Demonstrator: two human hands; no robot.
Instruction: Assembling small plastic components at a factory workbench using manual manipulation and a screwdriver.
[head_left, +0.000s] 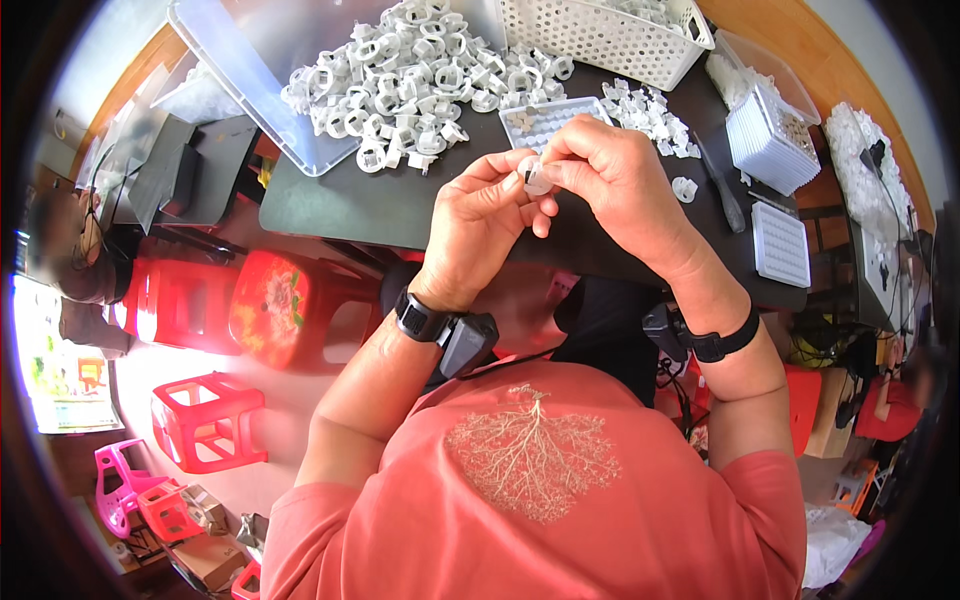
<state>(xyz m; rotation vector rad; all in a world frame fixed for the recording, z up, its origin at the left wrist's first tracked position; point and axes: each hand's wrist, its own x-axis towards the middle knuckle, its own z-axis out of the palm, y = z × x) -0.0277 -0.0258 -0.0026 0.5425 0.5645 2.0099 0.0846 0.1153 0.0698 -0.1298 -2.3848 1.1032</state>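
Note:
Just above the table's near edge, a small white plastic ring part (537, 177) with a dark opening is held between my hands. My left hand (478, 222) grips it from the left with thumb and fingers. The thumb and index finger of my right hand (622, 190) pinch at its right side; whether they hold a smaller piece too is hidden. Behind my hands lies a shallow compartment tray (545, 122) with small pieces in it. A large heap of similar white ring parts (400, 85) covers the table behind and to the left.
Small white parts (655, 118) are piled right of the tray, near a single loose ring part (685, 189). Further right lie a dark-handled tool (722, 185), a white tray (780, 245) and stacked trays (770, 140). A white basket (610, 40) and tilted clear bin (240, 75) stand behind. Red stools (205, 420) occupy the left floor.

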